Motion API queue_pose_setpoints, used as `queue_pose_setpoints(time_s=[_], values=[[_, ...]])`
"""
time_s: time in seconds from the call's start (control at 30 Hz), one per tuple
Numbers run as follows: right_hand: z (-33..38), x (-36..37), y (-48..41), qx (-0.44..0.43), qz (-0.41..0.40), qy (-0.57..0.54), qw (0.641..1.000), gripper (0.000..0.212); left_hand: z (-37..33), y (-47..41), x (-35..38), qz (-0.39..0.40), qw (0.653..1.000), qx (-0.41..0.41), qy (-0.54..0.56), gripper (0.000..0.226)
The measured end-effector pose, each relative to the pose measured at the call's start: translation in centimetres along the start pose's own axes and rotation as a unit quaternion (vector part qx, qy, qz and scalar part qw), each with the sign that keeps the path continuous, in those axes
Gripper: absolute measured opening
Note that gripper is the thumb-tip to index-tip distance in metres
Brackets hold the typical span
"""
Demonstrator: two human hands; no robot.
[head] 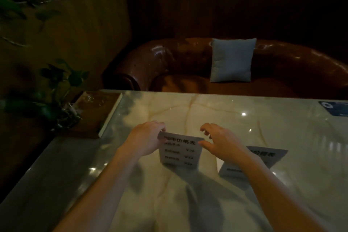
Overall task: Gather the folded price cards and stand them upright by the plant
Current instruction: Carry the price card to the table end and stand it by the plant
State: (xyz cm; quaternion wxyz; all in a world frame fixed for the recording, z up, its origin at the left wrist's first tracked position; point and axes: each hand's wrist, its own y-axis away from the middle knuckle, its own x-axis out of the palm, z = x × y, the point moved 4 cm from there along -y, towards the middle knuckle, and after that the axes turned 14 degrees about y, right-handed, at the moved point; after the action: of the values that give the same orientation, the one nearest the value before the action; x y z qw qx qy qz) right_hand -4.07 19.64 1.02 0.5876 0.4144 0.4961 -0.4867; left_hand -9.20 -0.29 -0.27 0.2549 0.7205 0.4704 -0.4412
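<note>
A white folded price card with black print stands upright on the marble table, in the middle. My left hand grips its upper left corner. My right hand hovers at its upper right corner, fingers spread, thumb touching or nearly touching the edge. A second folded price card lies tilted on the table to the right, partly hidden behind my right forearm. The plant, with dark green leaves, sits off the table's far left corner.
A brown wooden board or book lies at the table's far left corner beside the plant. A brown leather sofa with a grey cushion stands behind the table. A dark blue card lies at the far right edge.
</note>
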Motion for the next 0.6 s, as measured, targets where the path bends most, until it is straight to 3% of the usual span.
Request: queue_pose_setpoints(time_s=[0.17,0.37,0.6], values=[[1.2,1.2,-0.7,0.011,0.022,0.011,1.000,0.034,1.5,0.0,0.4,-0.011,1.000,0.004,0.026,0.006],[1.5,2.2,-1.1,0.042,0.024,0.008,0.999,0.011,1.8,-0.2,1.0,-0.012,0.998,0.005,0.054,0.012],[1.2,2.5,-1.3,0.073,-0.002,0.010,0.997,0.009,1.7,-0.3,1.2,-0.027,0.999,0.000,0.037,0.006]])
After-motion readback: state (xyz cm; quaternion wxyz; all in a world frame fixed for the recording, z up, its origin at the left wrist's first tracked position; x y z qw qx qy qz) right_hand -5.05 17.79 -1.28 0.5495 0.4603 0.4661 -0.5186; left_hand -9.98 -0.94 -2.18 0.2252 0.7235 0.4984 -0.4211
